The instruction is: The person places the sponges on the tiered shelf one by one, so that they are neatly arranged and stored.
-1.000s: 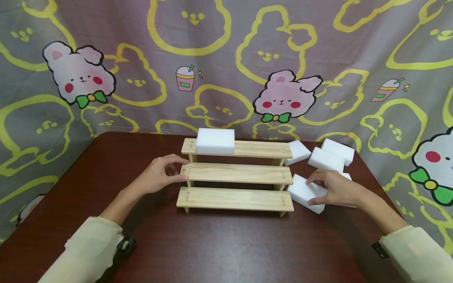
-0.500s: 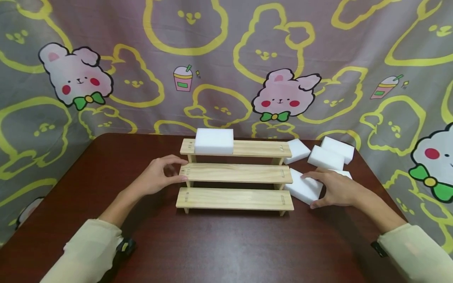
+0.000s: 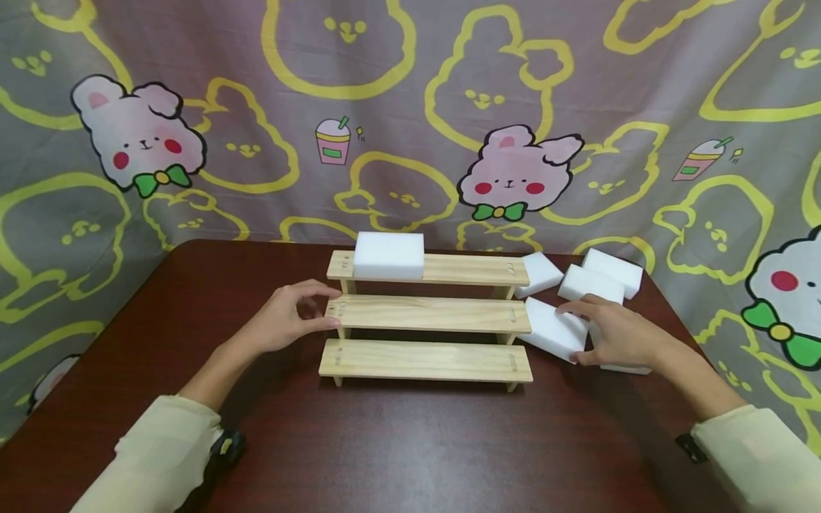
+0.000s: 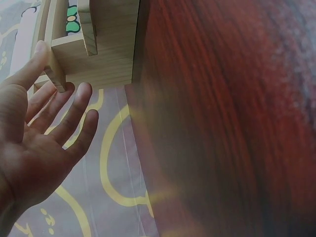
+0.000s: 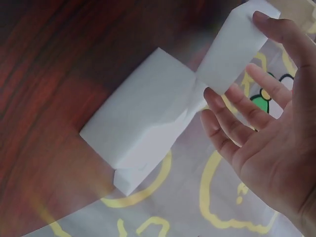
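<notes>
A three-step wooden display rack [image 3: 423,315] stands on the table in the head view. My left hand [image 3: 287,317] holds the left end of its middle step, thumb on one face and fingers at the other, as the left wrist view also shows. To the right of the rack, my right hand [image 3: 612,331] pinches a white foam block [image 3: 551,328], which lies tilted close against the rack's right end. In the right wrist view, thumb and fingertips span this block [image 5: 237,49]. Another white foam block [image 3: 389,255] rests on the top step, towards the left.
Several more white foam blocks [image 3: 591,283] lie behind and under the right hand, and one block [image 3: 541,274] sits behind the rack's right end. The dark red table [image 3: 410,442] ends at a patterned curtain [image 3: 385,192] at the back.
My right hand has shifted the pinched foam block back, away from me, and its tilt has changed slightly. The left hand stays on the rack's middle step.
</notes>
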{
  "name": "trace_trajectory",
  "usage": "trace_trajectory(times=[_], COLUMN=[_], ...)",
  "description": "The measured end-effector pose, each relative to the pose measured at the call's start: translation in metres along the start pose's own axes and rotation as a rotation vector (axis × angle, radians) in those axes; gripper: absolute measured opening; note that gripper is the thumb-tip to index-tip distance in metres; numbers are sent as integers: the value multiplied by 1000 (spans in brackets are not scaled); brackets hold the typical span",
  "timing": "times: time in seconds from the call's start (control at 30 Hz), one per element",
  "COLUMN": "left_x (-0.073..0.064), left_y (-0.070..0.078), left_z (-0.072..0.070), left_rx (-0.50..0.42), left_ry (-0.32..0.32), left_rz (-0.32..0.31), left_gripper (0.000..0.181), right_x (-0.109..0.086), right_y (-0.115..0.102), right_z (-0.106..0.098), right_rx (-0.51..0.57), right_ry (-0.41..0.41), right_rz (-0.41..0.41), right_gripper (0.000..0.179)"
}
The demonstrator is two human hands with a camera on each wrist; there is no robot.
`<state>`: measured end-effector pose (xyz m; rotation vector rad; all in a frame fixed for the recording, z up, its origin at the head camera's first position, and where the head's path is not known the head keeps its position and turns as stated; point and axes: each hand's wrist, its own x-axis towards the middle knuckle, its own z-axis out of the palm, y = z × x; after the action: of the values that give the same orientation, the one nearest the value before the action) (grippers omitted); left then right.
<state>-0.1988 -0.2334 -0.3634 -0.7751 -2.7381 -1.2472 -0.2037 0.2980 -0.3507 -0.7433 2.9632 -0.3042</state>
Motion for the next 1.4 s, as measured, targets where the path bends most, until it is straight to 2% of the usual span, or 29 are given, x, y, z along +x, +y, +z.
trace_trajectory(times=[0.2,0.33,0.5,0.8,0.93,1.07,1.4], left_x=[0,0,-1,-1,-1,-1,0], left_y=[-1,-1,-1,-2,-2,-2,-3], left_z=[0,0,0,1,1,1,1], left_rx=[5,6,3,5,5,4,1], left_ry=[1,3,5,6,7,7,6], left_rz=[4,2,-2,7,9,16,14], left_gripper=[39,39,39,39,39,39,39], right_x=[-3,-4,-4,0,3,6,9], right_y=[11,16,19,28,29,30,31], right_z=[-9,-15,-19,-24,-27,-31,-40], right_rx=[43,52,46,18,23,55,133], right_ry=[83,130,172,304,306,274,215], right_rz=[-47,-45,-31,-66,-24,25,73], right_gripper=[67,66,67,66,64,64,63])
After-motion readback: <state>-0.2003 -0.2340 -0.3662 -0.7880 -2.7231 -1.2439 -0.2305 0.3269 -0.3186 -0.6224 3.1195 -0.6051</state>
